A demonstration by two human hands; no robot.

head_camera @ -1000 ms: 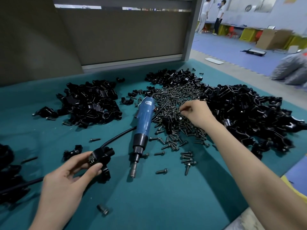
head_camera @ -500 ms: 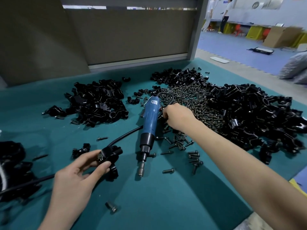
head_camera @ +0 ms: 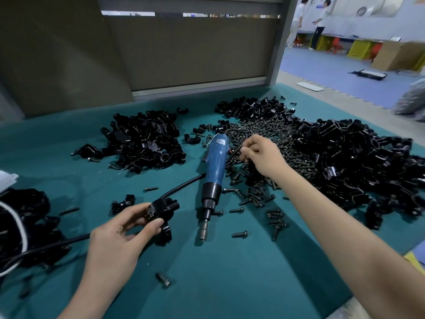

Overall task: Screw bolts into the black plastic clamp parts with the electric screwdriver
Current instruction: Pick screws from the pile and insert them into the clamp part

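Gripped a black plastic clamp part in the curled left hand, near left over the teal mat. Left the blue electric screwdriver lying just right of it. Pinched the right hand at the dark metal bolt pile beyond; could not tell whether holding one.

left hand: low, fingers pinching | right hand: arm outstretched, fingers curled

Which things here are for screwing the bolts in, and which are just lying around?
For the job:
clamp held in the left hand
screwdriver
bolts by the right hand
clamp heap

Just lying about, far behind:
box
grey bag
red chair
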